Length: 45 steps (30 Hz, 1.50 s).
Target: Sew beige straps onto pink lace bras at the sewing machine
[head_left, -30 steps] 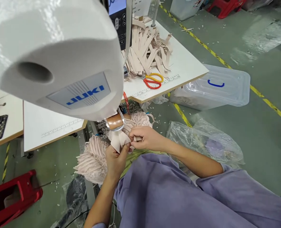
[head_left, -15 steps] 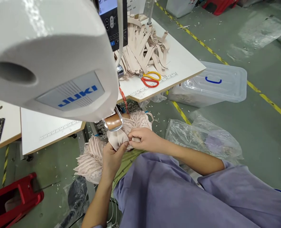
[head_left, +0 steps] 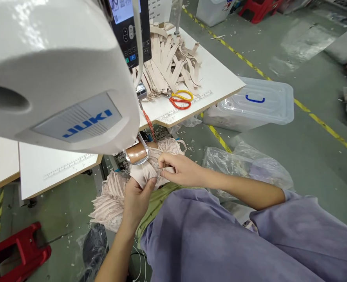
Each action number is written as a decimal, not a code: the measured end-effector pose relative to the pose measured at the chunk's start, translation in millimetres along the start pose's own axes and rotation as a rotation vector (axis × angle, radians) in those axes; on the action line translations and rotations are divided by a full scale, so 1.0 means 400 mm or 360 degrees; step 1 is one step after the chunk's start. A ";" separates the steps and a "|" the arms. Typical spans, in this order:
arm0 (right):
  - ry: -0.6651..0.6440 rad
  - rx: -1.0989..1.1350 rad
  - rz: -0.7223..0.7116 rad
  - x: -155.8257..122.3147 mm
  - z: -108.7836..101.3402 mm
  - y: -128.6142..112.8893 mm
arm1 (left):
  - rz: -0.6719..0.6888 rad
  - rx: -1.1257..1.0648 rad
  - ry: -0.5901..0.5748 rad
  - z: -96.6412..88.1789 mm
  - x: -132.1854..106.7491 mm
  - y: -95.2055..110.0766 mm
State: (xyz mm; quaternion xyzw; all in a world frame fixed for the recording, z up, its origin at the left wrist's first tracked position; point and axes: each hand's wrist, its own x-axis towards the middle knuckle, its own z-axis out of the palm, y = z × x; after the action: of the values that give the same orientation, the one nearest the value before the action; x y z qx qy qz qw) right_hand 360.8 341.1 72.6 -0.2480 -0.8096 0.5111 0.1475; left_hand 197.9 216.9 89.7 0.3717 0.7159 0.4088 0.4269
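1. At the centre of the frame we see two bare hands meeting on a small beige fabric piece (head_left: 143, 177), just below the head of a sewing machine.
2. The left hand (head_left: 136, 197) comes up from the lower middle. Its thumb and fingers are closed in a pinch on the lower part of the beige fabric piece.
3. The right hand (head_left: 181, 170) reaches in from the right. Its fingertips are pressed together on the right edge of the same piece, so both hands grip it.
4. Just above the piece, a curved metal guide (head_left: 136, 153) carrying tan tape hangs under the machine. We cannot tell whether the fabric touches it.
5. The white sewing machine (head_left: 58, 66), marked JUKI, fills the upper left. A dark control panel (head_left: 131, 29) sits at the top centre.
6. Pale pink lace cloth (head_left: 110, 197) bunches beneath and to the left of the hands.
7. On the white table (head_left: 220, 76) in the upper centre lies a pile of beige strips (head_left: 169, 64). Just beside it are scissors (head_left: 181, 100) with red and yellow handles.
8. On the green floor (head_left: 308, 164) at the right stands a clear plastic box (head_left: 258, 105) with a blue handle. A crumpled clear bag (head_left: 244, 166) lies between the box and the right forearm.
9. A red stool (head_left: 11, 254) shows in the lower left corner, and lilac clothing (head_left: 220, 243) fills the lower right.
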 end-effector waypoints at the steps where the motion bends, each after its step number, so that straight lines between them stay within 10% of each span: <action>1: -0.0019 -0.0007 -0.0004 0.000 0.000 0.000 | 0.0004 0.0018 0.0005 0.002 0.000 0.004; 22: -0.0276 0.0630 0.0544 0.033 -0.036 0.007 | -0.0201 -0.0272 0.0117 0.024 0.033 0.028; 34: -0.0235 0.0018 0.0104 0.066 -0.068 -0.042 | -0.0225 -0.0728 0.0263 0.040 -0.003 -0.011; 40: -0.0716 0.0878 0.0327 0.126 -0.121 -0.099 | 0.0284 -0.1216 0.0222 0.046 -0.047 -0.068; 45: -0.0847 0.0275 0.0038 0.200 -0.157 -0.162 | 0.0917 -0.0575 0.0341 0.008 -0.032 -0.025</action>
State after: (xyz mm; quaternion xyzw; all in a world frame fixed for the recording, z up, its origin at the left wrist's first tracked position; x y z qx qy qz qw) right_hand 308.9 409.5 157.0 -0.1009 -0.7702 0.6273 -0.0558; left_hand 203.6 202.5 83.5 0.4319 0.5386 0.6690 0.2754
